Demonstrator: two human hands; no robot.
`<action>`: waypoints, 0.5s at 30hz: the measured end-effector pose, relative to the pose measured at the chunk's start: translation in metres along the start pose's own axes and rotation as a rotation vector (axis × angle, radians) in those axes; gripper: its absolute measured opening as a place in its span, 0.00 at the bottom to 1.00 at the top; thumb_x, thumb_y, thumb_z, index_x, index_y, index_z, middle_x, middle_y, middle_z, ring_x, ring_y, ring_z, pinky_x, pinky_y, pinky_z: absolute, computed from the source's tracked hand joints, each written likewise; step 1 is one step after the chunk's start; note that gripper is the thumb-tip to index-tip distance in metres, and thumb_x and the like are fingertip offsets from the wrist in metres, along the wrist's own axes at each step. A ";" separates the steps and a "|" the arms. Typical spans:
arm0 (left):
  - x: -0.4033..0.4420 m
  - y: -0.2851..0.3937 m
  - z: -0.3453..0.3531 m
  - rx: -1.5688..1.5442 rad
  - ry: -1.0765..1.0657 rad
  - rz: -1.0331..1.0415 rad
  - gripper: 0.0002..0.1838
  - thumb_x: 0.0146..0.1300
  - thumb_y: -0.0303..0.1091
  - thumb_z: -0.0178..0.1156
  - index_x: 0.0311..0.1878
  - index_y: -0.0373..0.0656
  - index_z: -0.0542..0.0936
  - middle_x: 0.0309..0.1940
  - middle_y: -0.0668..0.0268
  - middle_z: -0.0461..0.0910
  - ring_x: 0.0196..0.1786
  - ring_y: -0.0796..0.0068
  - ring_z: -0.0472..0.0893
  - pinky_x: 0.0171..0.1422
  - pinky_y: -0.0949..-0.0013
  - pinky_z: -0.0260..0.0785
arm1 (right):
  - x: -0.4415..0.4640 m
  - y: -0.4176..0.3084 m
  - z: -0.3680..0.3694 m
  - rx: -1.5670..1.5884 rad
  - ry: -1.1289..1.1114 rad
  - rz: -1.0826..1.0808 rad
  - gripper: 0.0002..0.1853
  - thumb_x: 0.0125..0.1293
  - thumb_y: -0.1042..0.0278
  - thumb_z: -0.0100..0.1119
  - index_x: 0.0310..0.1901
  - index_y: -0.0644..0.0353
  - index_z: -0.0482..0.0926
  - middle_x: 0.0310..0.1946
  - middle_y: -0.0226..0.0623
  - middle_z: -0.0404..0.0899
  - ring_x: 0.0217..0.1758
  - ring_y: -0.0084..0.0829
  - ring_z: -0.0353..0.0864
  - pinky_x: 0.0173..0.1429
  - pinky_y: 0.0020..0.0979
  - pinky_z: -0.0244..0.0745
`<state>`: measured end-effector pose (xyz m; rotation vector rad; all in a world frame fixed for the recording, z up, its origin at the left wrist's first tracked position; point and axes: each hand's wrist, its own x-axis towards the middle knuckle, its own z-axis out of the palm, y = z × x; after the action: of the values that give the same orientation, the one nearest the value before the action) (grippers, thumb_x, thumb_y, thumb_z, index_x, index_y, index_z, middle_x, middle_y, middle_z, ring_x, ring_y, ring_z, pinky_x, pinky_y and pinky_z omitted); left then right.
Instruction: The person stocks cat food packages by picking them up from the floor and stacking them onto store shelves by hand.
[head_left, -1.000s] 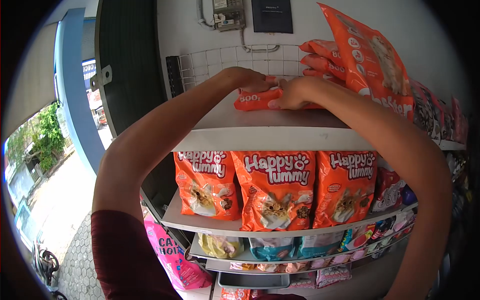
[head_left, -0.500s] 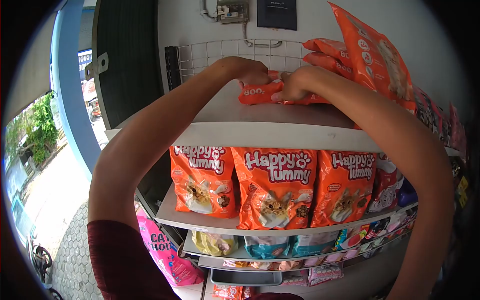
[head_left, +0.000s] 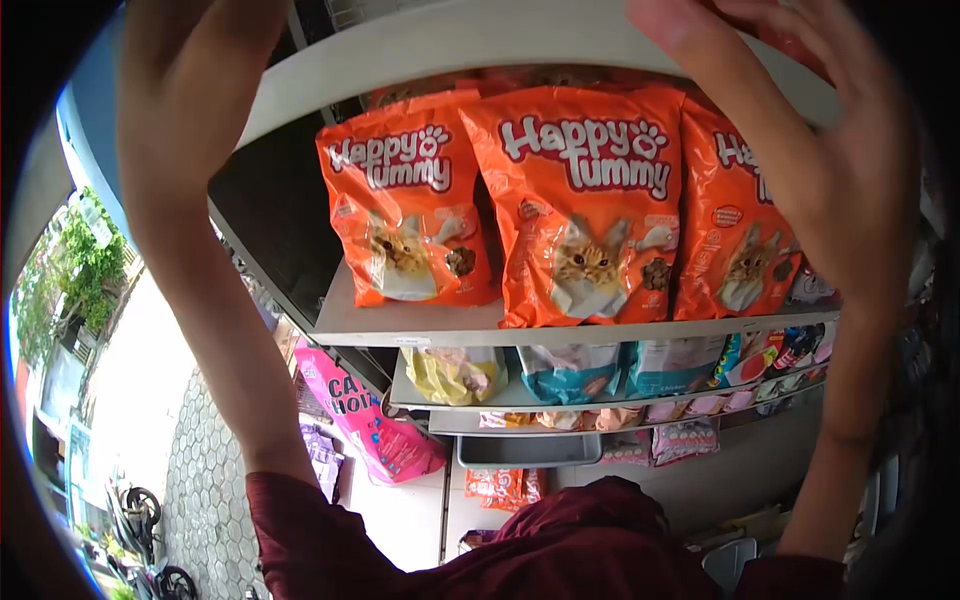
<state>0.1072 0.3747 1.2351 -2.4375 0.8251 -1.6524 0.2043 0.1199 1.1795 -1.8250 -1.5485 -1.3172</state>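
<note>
My left hand [head_left: 205,75] is raised at the upper left, near the left end of the top shelf board [head_left: 450,55]; its fingers run out of the picture. At the upper right, my right hand [head_left: 800,90] is in front of the same board, with the thumb apart from the stretched fingers and nothing seen in its grasp. A bit of orange-red packaging [head_left: 775,38] shows behind those fingers. Below the board stand orange cat food bags marked Happy Tummy: a left bag [head_left: 410,205], a middle bag [head_left: 590,215] and a right bag [head_left: 735,235], partly covered by my right forearm.
Lower shelves hold a yellow bag [head_left: 455,375], teal bags [head_left: 570,372] and small packs. A pink Cat Choize sack [head_left: 375,425] leans at the lower left. A grey tray [head_left: 530,450] sits low down. Outside, a motorbike [head_left: 140,510] stands by the paving.
The view has tipped downward. Both hands have come away from the orange 800 g bag on the top shelf and moved apart; that bag is out of view now.
</note>
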 end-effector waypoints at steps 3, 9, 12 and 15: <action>-0.081 0.037 -0.013 0.033 0.144 -0.194 0.23 0.72 0.43 0.40 0.55 0.33 0.72 0.46 0.53 0.79 0.45 0.64 0.80 0.47 0.66 0.72 | -0.047 -0.031 0.010 0.153 0.056 0.051 0.24 0.56 0.69 0.64 0.54 0.69 0.73 0.50 0.47 0.78 0.52 0.37 0.80 0.55 0.35 0.74; -0.175 0.116 0.033 -0.026 0.389 -0.646 0.26 0.66 0.47 0.51 0.48 0.27 0.73 0.34 0.49 0.80 0.35 0.67 0.81 0.40 0.69 0.71 | -0.117 -0.040 0.067 0.577 -0.013 0.246 0.23 0.53 0.74 0.63 0.52 0.72 0.74 0.47 0.48 0.79 0.48 0.37 0.81 0.53 0.33 0.75; -0.210 0.156 0.055 -0.058 0.335 -0.883 0.26 0.66 0.47 0.52 0.48 0.26 0.73 0.36 0.49 0.80 0.36 0.67 0.80 0.41 0.69 0.71 | -0.145 -0.038 0.096 0.812 -0.101 0.336 0.23 0.52 0.74 0.64 0.51 0.72 0.74 0.45 0.47 0.80 0.46 0.36 0.82 0.51 0.31 0.76; -0.247 0.208 0.077 -0.066 0.364 -1.097 0.22 0.66 0.42 0.53 0.48 0.26 0.73 0.37 0.50 0.80 0.38 0.67 0.80 0.42 0.69 0.71 | -0.187 -0.047 0.122 1.041 -0.277 0.444 0.23 0.52 0.73 0.65 0.51 0.72 0.75 0.43 0.46 0.81 0.43 0.34 0.83 0.49 0.30 0.76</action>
<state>0.0280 0.2975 0.9216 -2.8520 -0.6506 -2.4014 0.2203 0.1307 0.9524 -1.4986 -1.4042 0.0163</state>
